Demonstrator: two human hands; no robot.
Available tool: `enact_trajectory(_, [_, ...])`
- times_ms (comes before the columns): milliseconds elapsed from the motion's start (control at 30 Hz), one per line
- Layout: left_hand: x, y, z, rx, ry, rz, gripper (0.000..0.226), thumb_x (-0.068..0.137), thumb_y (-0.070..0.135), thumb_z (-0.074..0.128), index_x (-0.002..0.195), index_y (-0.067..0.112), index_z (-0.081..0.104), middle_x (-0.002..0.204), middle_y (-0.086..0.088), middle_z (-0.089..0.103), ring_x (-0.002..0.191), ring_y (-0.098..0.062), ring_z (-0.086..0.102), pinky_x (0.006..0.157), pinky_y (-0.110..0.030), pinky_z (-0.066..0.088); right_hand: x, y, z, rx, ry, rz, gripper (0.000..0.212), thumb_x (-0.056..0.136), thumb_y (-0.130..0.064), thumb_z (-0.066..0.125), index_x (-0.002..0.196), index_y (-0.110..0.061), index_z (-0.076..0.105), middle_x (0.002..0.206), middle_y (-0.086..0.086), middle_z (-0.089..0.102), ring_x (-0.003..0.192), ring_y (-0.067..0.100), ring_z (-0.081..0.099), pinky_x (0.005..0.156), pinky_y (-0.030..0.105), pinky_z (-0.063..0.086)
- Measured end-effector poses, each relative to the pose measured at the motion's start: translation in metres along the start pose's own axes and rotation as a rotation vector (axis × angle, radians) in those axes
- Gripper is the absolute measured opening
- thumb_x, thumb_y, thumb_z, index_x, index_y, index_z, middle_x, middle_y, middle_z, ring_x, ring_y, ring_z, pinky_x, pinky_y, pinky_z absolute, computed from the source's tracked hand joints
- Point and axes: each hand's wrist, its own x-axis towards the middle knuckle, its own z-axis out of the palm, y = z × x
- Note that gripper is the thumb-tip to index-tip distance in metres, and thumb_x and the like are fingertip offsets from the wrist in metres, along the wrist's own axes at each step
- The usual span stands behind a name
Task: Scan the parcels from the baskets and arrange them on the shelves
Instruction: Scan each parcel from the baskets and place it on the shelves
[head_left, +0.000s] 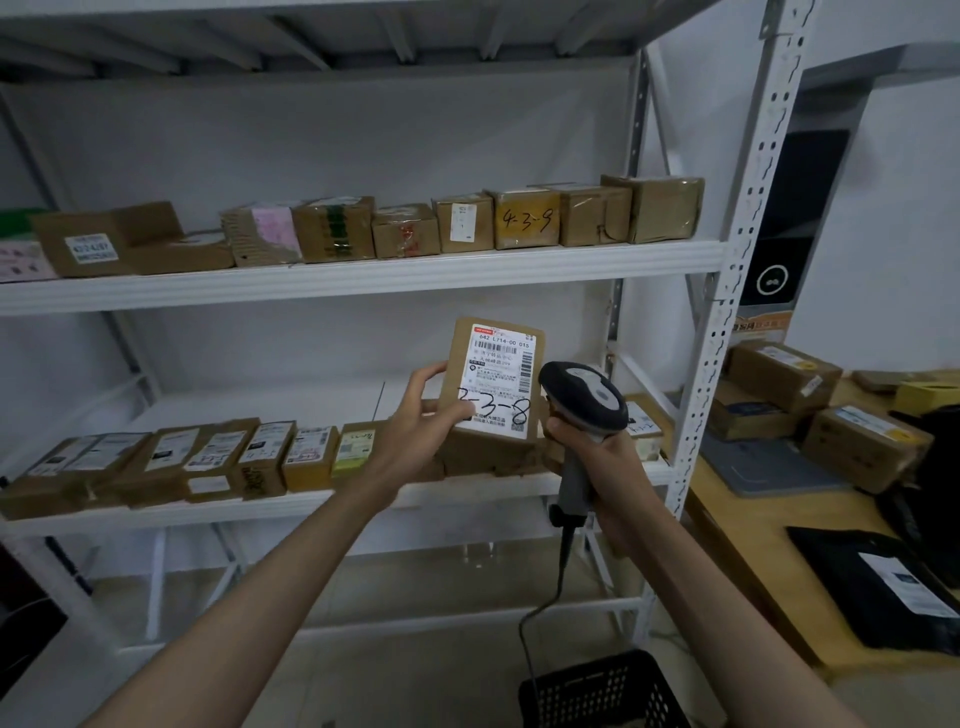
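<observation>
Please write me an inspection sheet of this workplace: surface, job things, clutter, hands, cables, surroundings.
Surface: white metal shelf rack, two levels filled with rows of brown cardboard parcels.
Job's things: brown cardboard parcel with white label marked by hand; grey handheld barcode scanner; black plastic basket on the floor.
Clutter: more parcels and a black mailer bag on the wooden table at right.
Hands: left hand holds the parcel upright; right hand grips the scanner handle.
Cables: dark scanner cable hangs towards the basket.
Surroundings: white wall, dark screen panel.
</observation>
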Motion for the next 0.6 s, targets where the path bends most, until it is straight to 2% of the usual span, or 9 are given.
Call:
enact_trajectory(100, [0.007, 0.008, -0.017, 0.107, 0.011, 0.093, 0.054, 0.095, 0.039, 0.065, 0.134, 0.056, 0.032, 0.116, 0.011, 0.061, 0.078, -0.001, 0.070, 0.055, -0.011, 0.052, -0.007, -0.001, -0.003, -0.136, 0.034, -0.045, 0.036, 0.087, -0.010, 0.076, 0.109, -0.036, 0.066, 0.096, -0.013, 0.076, 0.090, 0.008, 0.071, 0.075, 0.028, 0.061])
enact_trajectory(133, [0.010, 0.010, -0.023, 0.143, 0.012, 0.116, 0.055, 0.095, 0.038, 0.065, 0.136, 0.056, 0.032, 0.119, 0.010, 0.059, 0.078, -0.001, 0.069, 0.051, -0.010, 0.049, -0.009, -0.001, -0.004, -0.176, 0.026, -0.058, 0.036, 0.087, -0.009, 0.075, 0.106, -0.037, 0.065, 0.093, -0.014, 0.075, 0.087, 0.007, 0.071, 0.071, 0.025, 0.061])
enact_trajectory(200, [0.015, 0.014, -0.035, 0.215, 0.018, 0.146, 0.059, 0.094, 0.039, 0.065, 0.140, 0.055, 0.031, 0.131, 0.005, 0.055, 0.094, -0.008, 0.066, 0.058, -0.016, 0.054, -0.013, -0.002, -0.006, -0.259, 0.006, -0.083, 0.037, 0.087, -0.005, 0.074, 0.106, -0.036, 0.064, 0.093, -0.013, 0.075, 0.089, 0.009, 0.070, 0.072, 0.026, 0.061])
enact_trajectory(267, [0.021, 0.017, -0.048, 0.333, 0.009, 0.174, 0.064, 0.093, 0.043, 0.066, 0.144, 0.053, 0.030, 0.141, 0.001, 0.051, 0.113, -0.020, 0.060, 0.080, -0.037, 0.059, -0.016, -0.006, -0.006, -0.346, -0.021, -0.144, 0.043, 0.085, 0.001, 0.074, 0.106, -0.034, 0.062, 0.095, -0.007, 0.073, 0.094, 0.013, 0.069, 0.078, 0.029, 0.062])
enact_trajectory(333, [0.026, 0.022, -0.061, 0.464, -0.022, 0.208, 0.067, 0.089, 0.050, 0.064, 0.146, 0.054, 0.028, 0.144, -0.001, 0.049, 0.119, -0.022, 0.057, 0.091, -0.043, 0.054, -0.018, -0.011, -0.004, -0.454, -0.062, -0.236, 0.051, 0.082, 0.004, 0.075, 0.108, -0.037, 0.058, 0.104, -0.011, 0.069, 0.101, 0.002, 0.065, 0.082, 0.018, 0.057])
enact_trajectory(400, [0.030, 0.028, -0.071, 0.580, -0.052, 0.242, 0.071, 0.084, 0.058, 0.059, 0.146, 0.055, 0.027, 0.141, -0.001, 0.049, 0.119, -0.021, 0.056, 0.086, -0.037, 0.049, -0.019, -0.014, 0.000, -0.562, -0.092, -0.290, 0.051, 0.081, 0.004, 0.076, 0.105, -0.037, 0.058, 0.103, -0.012, 0.067, 0.096, -0.013, 0.061, 0.076, 0.005, 0.049])
enact_trajectory(433, [0.032, 0.031, -0.075, 0.629, -0.066, 0.253, 0.073, 0.082, 0.061, 0.057, 0.147, 0.055, 0.026, 0.140, -0.001, 0.048, 0.118, -0.021, 0.055, 0.084, -0.035, 0.047, -0.019, -0.014, 0.001, -0.605, -0.100, -0.305, 0.047, 0.081, 0.002, 0.077, 0.104, -0.035, 0.058, 0.102, -0.010, 0.066, 0.093, -0.014, 0.060, 0.074, 0.003, 0.047])
enact_trajectory(533, [0.037, 0.039, -0.083, 0.765, -0.092, 0.277, 0.077, 0.079, 0.067, 0.052, 0.149, 0.054, 0.022, 0.141, -0.006, 0.044, 0.113, -0.020, 0.053, 0.080, -0.033, 0.047, -0.019, -0.015, 0.009, -0.653, -0.120, -0.287, 0.043, 0.082, -0.004, 0.079, 0.105, -0.033, 0.058, 0.103, -0.009, 0.065, 0.093, -0.006, 0.060, 0.073, 0.006, 0.047])
enact_trajectory(600, [0.038, 0.041, -0.086, 0.829, -0.095, 0.302, 0.078, 0.079, 0.069, 0.050, 0.150, 0.053, 0.020, 0.143, -0.007, 0.042, 0.110, -0.019, 0.051, 0.080, -0.034, 0.047, -0.020, -0.017, 0.014, -0.648, -0.150, -0.279, 0.046, 0.081, -0.004, 0.080, 0.100, -0.039, 0.056, 0.099, -0.016, 0.063, 0.093, -0.012, 0.060, 0.071, 0.004, 0.047])
